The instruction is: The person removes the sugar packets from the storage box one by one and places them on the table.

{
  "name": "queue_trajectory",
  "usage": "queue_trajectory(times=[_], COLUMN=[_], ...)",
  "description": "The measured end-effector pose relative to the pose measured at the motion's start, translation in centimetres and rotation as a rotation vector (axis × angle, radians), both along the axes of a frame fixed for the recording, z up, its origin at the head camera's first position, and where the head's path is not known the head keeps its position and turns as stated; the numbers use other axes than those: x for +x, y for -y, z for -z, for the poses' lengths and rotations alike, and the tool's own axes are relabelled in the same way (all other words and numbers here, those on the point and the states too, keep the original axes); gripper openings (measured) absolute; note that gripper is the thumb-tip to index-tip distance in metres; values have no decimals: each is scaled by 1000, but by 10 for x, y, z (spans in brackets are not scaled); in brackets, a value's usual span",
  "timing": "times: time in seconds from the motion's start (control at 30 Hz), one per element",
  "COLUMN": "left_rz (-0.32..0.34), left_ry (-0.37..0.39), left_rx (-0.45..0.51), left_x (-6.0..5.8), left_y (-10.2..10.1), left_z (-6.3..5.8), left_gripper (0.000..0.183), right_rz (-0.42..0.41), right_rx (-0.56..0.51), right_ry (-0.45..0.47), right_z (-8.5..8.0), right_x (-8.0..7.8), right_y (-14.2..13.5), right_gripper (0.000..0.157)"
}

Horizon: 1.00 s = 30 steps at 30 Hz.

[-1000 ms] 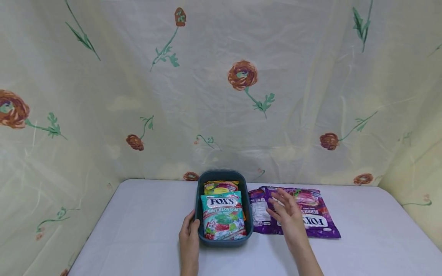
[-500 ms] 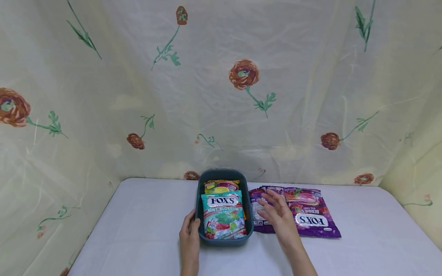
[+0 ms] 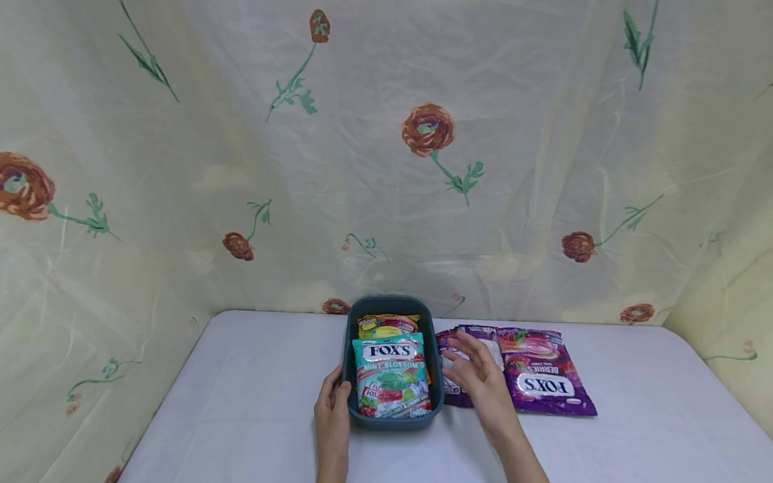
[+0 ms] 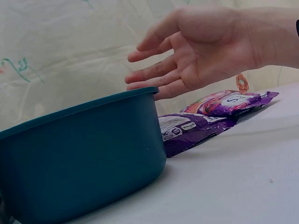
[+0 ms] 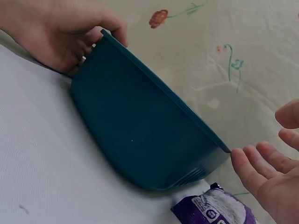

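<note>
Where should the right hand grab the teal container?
Likely pinch the container's right rim, from above right: its thin edge rises above the adjacent purple bag and lies opposite the left hand, which grips the left side.

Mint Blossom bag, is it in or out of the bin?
In: the head view shows the Mint Blossom bag inside the bin, its edges within the rim.

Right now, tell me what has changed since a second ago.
The right hand has moved left, toward the blue-green container, holding nothing. The left hand keeps its hold on the container; the candy packets inside and the purple packets beside it stay put.
</note>
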<state>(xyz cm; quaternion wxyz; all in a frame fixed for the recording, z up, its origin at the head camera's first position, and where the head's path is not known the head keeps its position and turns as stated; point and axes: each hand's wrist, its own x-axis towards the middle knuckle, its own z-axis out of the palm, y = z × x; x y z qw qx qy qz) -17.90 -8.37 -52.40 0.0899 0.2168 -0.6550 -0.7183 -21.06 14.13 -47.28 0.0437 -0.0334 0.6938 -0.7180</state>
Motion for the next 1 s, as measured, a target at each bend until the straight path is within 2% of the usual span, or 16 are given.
queue_trajectory(times=[0.33, 0.53, 0.77, 1.0], left_rz=[-8, -13, -7, -14], left_ry=[-4, 8, 8, 6], left_rx=[-6, -11, -22, -11], left_x=[2, 0, 0, 1], left_y=[-1, -1, -1, -1], left_z=[-1, -1, -1, 0], left_gripper=[42, 42, 42, 42], right_rz=[-39, -66, -149, -195], right_rx=[48, 25, -14, 52], right_ry=[-14, -21, 26, 39], right_z=[-5, -9, -13, -19], right_x=[5, 7, 9, 16], right_y=[5, 9, 18, 29], right_gripper=[49, 49, 48, 55])
